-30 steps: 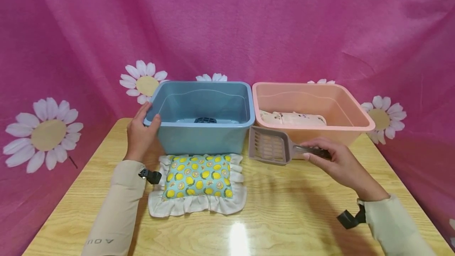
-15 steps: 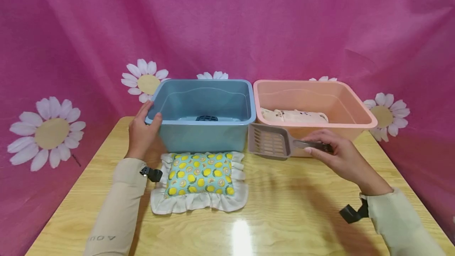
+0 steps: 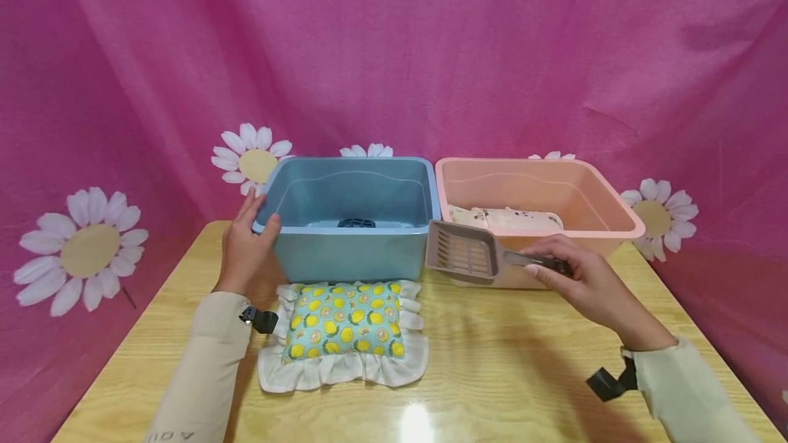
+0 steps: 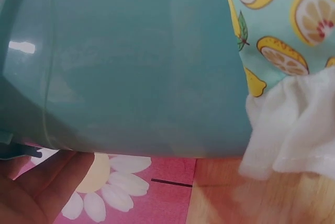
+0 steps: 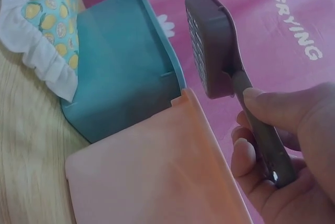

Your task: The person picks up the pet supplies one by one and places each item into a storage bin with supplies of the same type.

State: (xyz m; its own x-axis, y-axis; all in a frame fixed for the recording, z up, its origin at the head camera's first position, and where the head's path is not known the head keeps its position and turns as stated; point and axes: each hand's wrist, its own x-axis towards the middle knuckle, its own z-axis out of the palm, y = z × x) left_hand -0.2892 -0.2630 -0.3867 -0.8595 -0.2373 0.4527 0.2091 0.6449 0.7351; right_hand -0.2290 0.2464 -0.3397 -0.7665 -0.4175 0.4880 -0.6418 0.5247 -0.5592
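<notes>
My left hand (image 3: 245, 245) grips the near left corner of a blue litter box (image 3: 351, 255), thumb on the front rim and fingers along the outer side. In my right hand (image 3: 581, 279) is the dark grip of a grey-brown litter scoop (image 3: 464, 253), pinched between thumb and fingers. Its slotted head hangs in front of the seam between the blue box and a pink litter box (image 3: 606, 245). A rolled white cloth with small prints (image 3: 517, 219) lies in the pink box. Inside the blue box, a dark slotted piece (image 3: 356, 223) shows at the bottom.
A lemon-print cushion with white ruffles (image 3: 345, 323) lies on the wooden table (image 3: 492, 374), close in front of the blue box. Both boxes stand side by side near a pink cloth backdrop (image 3: 394, 53) with printed daisies.
The head view dips and then tips up slightly. Against the boxes, the scoop sits a little higher than a second ago. My left hand stays at the same corner.
</notes>
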